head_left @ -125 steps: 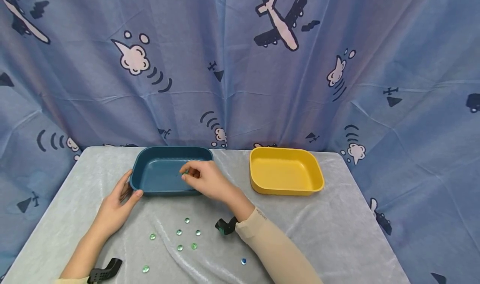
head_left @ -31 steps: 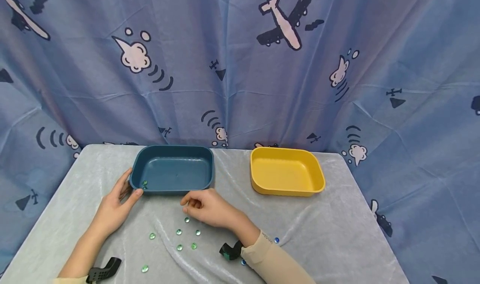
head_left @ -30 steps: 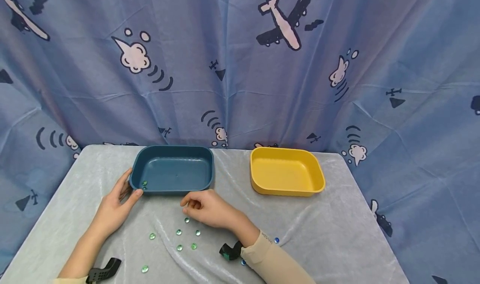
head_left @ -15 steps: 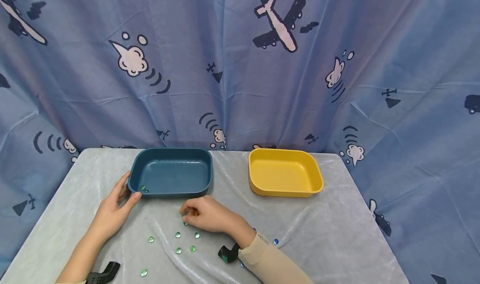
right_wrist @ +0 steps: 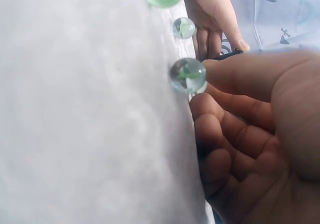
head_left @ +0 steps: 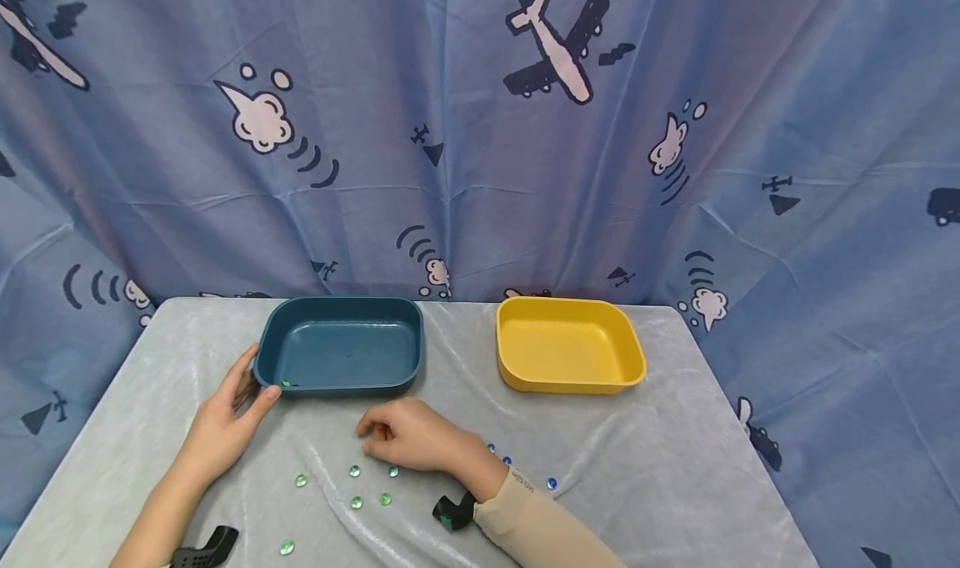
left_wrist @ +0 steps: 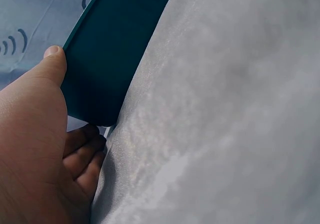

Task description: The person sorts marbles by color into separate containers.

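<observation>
Six green marbles (head_left: 386, 499) lie loose on the grey cloth (head_left: 645, 485), four clustered just below the right hand (head_left: 420, 436), two farther left. Three blue marbles (head_left: 552, 484) sit to the right of that hand, near its wrist. More green glass (head_left: 287, 383) shows in the near-left corner of the teal tray (head_left: 345, 353); the rim partly hides it, so its count is unclear. The right wrist view shows clear glass with a green and white swirl inside one marble, while another is green nearly throughout.

The right hand's fingers are curled low over the cloth, index and thumb close together beside a marble; whether they grip one cannot be told. The left hand (head_left: 227, 430) holds the teal tray's near-left corner, thumb at the rim, fingers bent by the side.

There are two trays; a strip of cloth separates the teal one from the yellow tray (head_left: 570, 344). Both stand near the table's back edge, before a blue curtain (head_left: 480, 151). Wide cloth runs from the yellow tray to the right edge.
</observation>
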Motion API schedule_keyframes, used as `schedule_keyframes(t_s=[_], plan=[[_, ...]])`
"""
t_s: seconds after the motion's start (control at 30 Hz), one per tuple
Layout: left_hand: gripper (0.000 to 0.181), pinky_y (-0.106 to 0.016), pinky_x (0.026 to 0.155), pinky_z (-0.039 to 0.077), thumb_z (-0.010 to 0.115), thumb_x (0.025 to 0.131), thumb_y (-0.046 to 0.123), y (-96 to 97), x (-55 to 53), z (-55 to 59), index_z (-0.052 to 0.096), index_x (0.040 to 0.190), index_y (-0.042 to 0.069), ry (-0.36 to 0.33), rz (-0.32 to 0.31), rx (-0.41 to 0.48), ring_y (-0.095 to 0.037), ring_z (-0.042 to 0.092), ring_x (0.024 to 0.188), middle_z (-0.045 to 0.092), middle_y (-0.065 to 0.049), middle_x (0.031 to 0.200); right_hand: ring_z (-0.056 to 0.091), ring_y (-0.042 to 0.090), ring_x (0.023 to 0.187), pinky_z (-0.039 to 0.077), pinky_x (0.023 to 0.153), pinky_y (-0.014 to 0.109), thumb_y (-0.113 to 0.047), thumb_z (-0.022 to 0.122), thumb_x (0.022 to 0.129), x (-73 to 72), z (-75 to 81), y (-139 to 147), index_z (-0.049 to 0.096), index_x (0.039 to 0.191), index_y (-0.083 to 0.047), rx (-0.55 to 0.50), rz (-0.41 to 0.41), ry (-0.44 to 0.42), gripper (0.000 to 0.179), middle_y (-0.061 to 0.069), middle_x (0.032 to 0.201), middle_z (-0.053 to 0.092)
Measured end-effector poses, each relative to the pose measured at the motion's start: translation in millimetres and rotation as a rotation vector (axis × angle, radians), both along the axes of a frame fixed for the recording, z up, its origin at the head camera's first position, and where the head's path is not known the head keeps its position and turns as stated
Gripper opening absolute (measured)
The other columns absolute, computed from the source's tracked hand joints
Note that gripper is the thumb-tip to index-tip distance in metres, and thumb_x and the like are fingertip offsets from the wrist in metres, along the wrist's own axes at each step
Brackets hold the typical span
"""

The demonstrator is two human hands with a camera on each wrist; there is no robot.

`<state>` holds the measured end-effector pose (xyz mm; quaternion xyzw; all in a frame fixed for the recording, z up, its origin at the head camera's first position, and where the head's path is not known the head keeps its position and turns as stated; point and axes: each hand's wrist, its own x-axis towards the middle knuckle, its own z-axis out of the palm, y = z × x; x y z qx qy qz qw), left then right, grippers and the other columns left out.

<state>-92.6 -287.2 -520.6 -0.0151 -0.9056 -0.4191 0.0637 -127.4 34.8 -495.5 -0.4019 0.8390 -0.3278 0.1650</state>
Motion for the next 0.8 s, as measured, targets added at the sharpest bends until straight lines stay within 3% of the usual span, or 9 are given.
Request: schedule_keyframes(t_s=[0.4,0.8], plan=[[0.084,-0.077,0.107,0.044,0.066,0.112,0.038,1.2,1.9,2.7,0.017,0.178,0.019,-0.012,0.008,0.0,-0.06,0.056,0.137,0.047,-0.037,0.159,0.053,-0.006,0.073,0.046,0.072,0.011,-0.02,0.079,0.102,-0.2,0.9,0.3,0.081,0.118,-0.015,0.073,0.078,0.054,0.016,-0.016,0.084,0.06],[0.084,-0.078,0.107,0.044,0.066,0.112,0.037,1.4,1.9,3.7,0.018,0.178,0.02,-0.005,0.001,0.003,-0.06,0.056,0.136,0.047,-0.037,0.158,0.055,-0.006,0.077,0.048,0.074,0.012,-0.018,0.079,0.103,-0.2,-0.3,0.5,0.081,0.112,-0.017,0.083,0.065,0.031,0.009,-0.016,0.087,0.062]])
